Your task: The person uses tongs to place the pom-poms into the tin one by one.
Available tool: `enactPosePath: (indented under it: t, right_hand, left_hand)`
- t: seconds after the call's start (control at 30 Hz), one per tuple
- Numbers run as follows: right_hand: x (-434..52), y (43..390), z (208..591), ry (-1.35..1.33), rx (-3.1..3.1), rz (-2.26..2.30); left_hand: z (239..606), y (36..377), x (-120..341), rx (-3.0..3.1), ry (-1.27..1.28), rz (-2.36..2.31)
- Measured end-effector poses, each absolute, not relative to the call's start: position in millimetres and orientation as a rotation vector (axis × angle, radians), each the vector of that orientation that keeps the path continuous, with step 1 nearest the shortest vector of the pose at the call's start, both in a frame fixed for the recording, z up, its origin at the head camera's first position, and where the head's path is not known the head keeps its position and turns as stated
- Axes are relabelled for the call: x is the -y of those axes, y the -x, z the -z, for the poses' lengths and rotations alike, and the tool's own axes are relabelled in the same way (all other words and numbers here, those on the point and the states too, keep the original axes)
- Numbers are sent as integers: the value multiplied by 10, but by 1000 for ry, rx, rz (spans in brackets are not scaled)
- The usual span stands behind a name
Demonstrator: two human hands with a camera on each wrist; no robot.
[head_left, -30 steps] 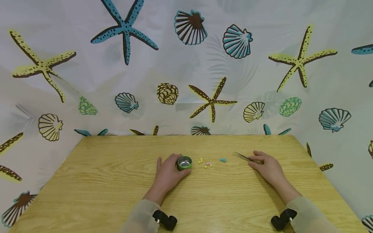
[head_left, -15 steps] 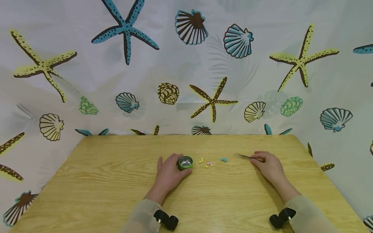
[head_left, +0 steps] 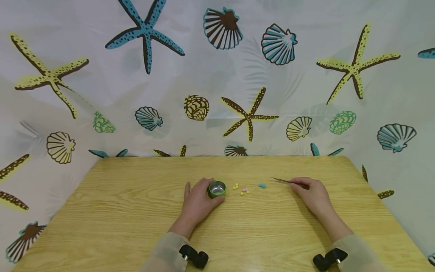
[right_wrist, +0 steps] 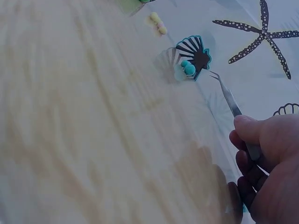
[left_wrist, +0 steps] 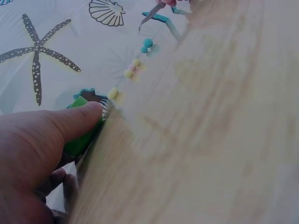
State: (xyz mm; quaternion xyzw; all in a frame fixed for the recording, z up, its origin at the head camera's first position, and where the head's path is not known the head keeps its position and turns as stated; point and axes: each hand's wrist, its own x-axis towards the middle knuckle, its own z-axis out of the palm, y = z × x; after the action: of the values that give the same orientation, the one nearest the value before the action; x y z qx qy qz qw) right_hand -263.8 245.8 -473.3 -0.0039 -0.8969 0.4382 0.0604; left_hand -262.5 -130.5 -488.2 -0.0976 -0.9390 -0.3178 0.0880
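Observation:
My left hand (head_left: 199, 204) rests on the table and holds a small round green tin (head_left: 217, 195) with a silvery inside, thumb at the near side and fingers round the far side. In the left wrist view the thumb presses on the green wall (left_wrist: 80, 140). My right hand (head_left: 314, 194) pinches curved-tip metal tweezers (head_left: 283, 181) between thumb and fingers. Their thin tips stand slightly apart with nothing between them, as the right wrist view shows. The tips point left toward two blue balls (right_wrist: 188, 68), a short way off.
Between tin and tweezers lie small yellow balls (head_left: 236, 186) nearest the tin, then a group of pink and yellow balls (head_left: 245, 190). The wooden table (head_left: 136, 211) ends at a hanging white cloth (head_left: 170, 83) with starfish and shell prints.
My right hand has shifted the tweezers slightly left toward the blue balls, and they lie flatter than before. My left hand stays round the tin. The head view has tilted a little.

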Motion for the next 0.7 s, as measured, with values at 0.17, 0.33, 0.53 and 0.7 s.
enactPosePath:
  t: [0.17, 0.33, 0.53, 0.7]
  right_hand:
    - [-2436, 2634, 4760, 2, 2717, -1354]
    - [-2422, 2634, 4766, 1, 2727, -1346]
    - [-2384, 2626, 4756, -5, 2726, -1347]
    - [-2335, 2607, 4728, -12, 2717, -1379]
  left_hand:
    - [4873, 2618, 1302, 2797, 286, 947]
    - [4868, 2616, 1301, 2791, 286, 955]
    - [4870, 2617, 1299, 2794, 281, 953]
    - [4870, 2614, 1295, 2800, 282, 961]
